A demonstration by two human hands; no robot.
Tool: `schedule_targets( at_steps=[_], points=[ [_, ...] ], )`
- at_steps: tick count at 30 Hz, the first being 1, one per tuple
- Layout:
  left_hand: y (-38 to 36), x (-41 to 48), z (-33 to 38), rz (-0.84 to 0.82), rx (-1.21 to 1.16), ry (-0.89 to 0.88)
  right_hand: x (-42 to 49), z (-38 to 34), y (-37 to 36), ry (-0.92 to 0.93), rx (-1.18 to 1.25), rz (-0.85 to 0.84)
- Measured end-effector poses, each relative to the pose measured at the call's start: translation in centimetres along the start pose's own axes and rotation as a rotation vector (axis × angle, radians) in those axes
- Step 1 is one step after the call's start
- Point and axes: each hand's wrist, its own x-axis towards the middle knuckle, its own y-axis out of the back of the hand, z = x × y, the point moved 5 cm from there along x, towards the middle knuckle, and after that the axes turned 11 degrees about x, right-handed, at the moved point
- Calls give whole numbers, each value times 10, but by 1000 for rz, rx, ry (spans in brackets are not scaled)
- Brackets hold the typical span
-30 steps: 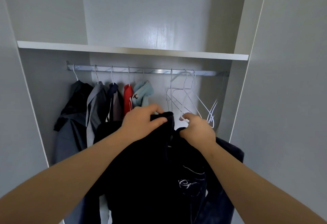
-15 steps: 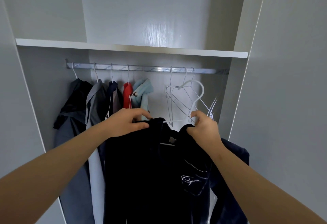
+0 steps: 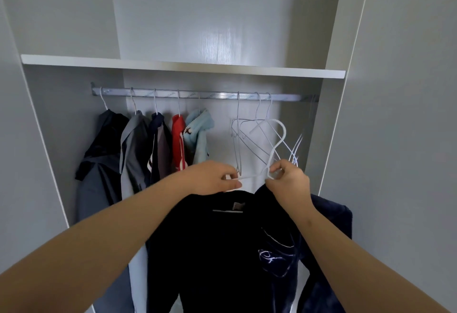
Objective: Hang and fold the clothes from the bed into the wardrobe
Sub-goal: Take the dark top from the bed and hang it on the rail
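Note:
A dark navy garment (image 3: 222,250) with a white print on its chest hangs in front of me on a white wire hanger (image 3: 278,139). My left hand (image 3: 210,179) pinches the hanger's left arm at the garment's collar. My right hand (image 3: 289,181) pinches the hanger's neck just below the hook. The hook points up, below the metal rail (image 3: 217,95) and not on it. The garment's right sleeve drapes down past my right forearm.
On the rail's left part hang several garments: dark, grey, navy, red (image 3: 178,139) and light blue (image 3: 199,134). Three empty wire hangers (image 3: 243,137) hang right of centre. A white shelf (image 3: 183,65) runs above the rail. Grey wardrobe panels stand on both sides.
Both hands have lifted the garment and hanger upward. The hanger's hook has come free above the collar, and my left hand moved from bunched fabric to the hanger's arm.

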Motion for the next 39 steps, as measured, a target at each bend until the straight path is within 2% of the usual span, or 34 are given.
schedule_targets(
  at_steps=[2, 5, 11, 14, 20, 25, 29, 33, 36, 39],
  points=[
    [-4, 5, 5, 50, 53, -1, -1, -1, 2, 21, 8, 0],
    [9, 4, -7, 213, 35, 68, 0, 0, 15, 41, -18, -24],
    [27, -5, -24, 490, -64, 157, -1, 25, 58, -90, -401, 39],
    [31, -10, -24, 589, -103, 140, -2, 24, 61, -137, -494, 37],
    [31, -12, 4, 678, -184, 19, 4, -3, 37, 32, -503, -146],
    [32, -24, -2, 723, -137, 44, 8, 6, 65, -16, -672, -85],
    [31, -24, 5, 737, -124, 52, 4, -1, 55, -68, -548, -112],
    [22, -13, 31, 714, -162, -33, 6, -35, 28, 0, -354, -82],
    [19, -9, 37, 719, -142, -51, 10, -46, 23, 46, -266, -143],
    [21, -9, 26, 717, -151, -19, 11, -25, 41, 75, -479, -194]
  ],
)
